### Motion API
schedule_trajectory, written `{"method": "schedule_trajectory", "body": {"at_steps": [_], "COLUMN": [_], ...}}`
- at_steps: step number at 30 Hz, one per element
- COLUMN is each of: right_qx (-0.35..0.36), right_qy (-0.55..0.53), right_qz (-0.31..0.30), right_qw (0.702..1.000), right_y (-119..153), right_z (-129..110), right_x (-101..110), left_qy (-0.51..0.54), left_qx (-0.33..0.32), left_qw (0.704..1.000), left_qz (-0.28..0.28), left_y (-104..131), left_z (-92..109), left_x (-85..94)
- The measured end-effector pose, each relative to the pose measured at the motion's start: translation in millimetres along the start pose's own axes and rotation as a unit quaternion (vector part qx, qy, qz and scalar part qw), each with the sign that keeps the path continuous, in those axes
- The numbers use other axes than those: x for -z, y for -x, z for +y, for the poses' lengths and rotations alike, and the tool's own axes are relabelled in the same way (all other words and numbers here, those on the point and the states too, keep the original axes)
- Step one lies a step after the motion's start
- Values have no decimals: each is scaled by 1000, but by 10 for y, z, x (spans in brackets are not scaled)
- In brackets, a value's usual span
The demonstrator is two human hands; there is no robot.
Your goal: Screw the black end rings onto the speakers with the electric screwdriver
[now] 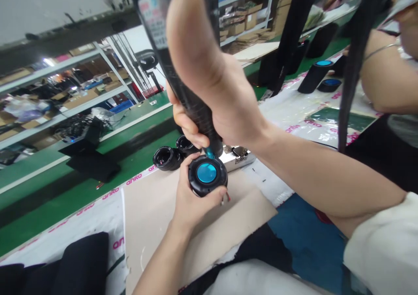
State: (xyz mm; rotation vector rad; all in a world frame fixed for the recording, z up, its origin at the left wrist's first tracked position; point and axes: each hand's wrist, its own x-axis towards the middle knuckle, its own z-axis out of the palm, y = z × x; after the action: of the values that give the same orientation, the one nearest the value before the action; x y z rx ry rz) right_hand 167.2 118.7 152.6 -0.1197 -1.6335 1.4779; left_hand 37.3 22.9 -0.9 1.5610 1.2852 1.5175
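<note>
My left hand [191, 203] is wrapped round a black round speaker end piece [207, 173], with a shiny blue disc facing up. Short red and pale wires stick out by the thumb. From above, my right hand [225, 90] grips a black electric screwdriver [191, 96] held upright at a tilt. Its teal lower tip meets the far rim of the speaker piece; whether a screw sits there, I cannot tell. Just beyond, two black ring-shaped housings [167, 157] stand near a white tray [243, 157] of small metal parts.
Cardboard [153, 225] covers the worktop under my hands. Black cylinders [83, 264] lie at the lower left. A co-worker's arm [382, 72] is at the right, near blue-topped speakers [315, 77]. A dark strap or cable [354, 68] hangs at the right. Shelves stand behind the green conveyor [130, 144].
</note>
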Motion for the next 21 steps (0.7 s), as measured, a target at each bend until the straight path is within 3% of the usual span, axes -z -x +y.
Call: {"method": "schedule_trajectory", "body": {"at_steps": [3, 5, 7, 9, 11, 15, 17, 21], "right_qx": [60, 100, 145, 163, 73, 101, 98, 53], "right_qy": [23, 27, 58, 108, 129, 101, 61, 59], "right_qz": [36, 149, 305, 397, 450, 561, 574, 499], "right_qw": [997, 983, 939, 897, 881, 815, 811, 863], "right_y": [100, 258, 523, 882, 1286, 1951, 2104, 2036], "right_z": [-185, -328, -384, -321, -187, -20, -34, -106], "right_x": [28, 81, 173, 306, 457, 648, 636, 493], "left_qy": [-3, -5, -3, 2, 7, 18, 19, 16], "left_qx": [19, 34, 42, 44, 48, 51, 43, 47], "left_qw": [1000, 999, 999, 999, 999, 998, 999, 998], "left_qz": [-2, -6, -7, -8, -12, -22, -23, -27], "left_y": [-2, -3, -8, -17, -27, -35, -33, -24], "left_z": [3, 1, -1, 0, 1, -6, -13, -8], "left_x": [2, 1, -3, -10, -17, -19, -15, -1]}}
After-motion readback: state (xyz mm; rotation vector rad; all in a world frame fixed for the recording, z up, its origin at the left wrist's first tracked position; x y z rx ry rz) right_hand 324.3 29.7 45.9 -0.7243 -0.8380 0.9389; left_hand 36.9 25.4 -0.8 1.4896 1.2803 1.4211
